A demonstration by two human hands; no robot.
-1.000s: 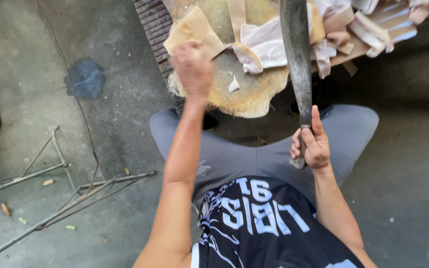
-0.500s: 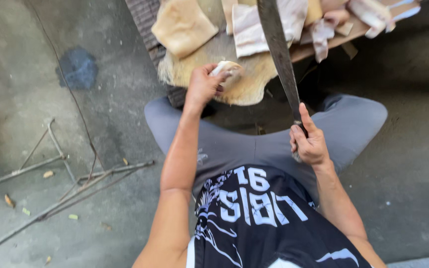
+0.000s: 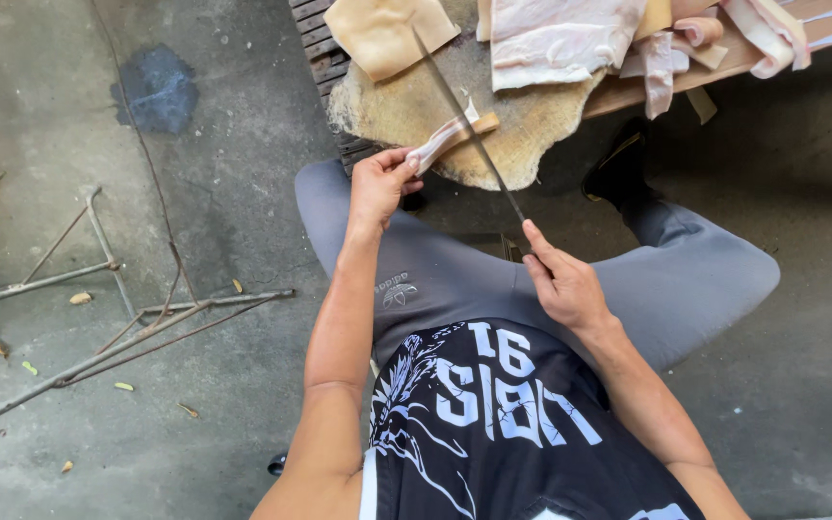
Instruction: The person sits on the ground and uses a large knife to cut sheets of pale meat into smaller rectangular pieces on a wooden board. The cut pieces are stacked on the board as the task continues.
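So the left hand (image 3: 379, 185) is pinching a pale strip of fatty meat with skin (image 3: 447, 138) at the near edge of the round worn wooden chopping surface (image 3: 532, 125). The right hand (image 3: 562, 281) is clenched on a long thin dark blade (image 3: 464, 120) running towards 11 o'clock, lying across the strip. Looks like early-to-mid work: a few trimmed strips (image 3: 671, 58) sit at 1 o'clock, but big pale slabs (image 3: 551, 39) are uncut yet.

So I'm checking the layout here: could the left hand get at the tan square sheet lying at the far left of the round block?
Probably yes. The left hand holds a strip at the near rim of the block, and the tan sheet lies just beyond, uncovered, left of the blade.
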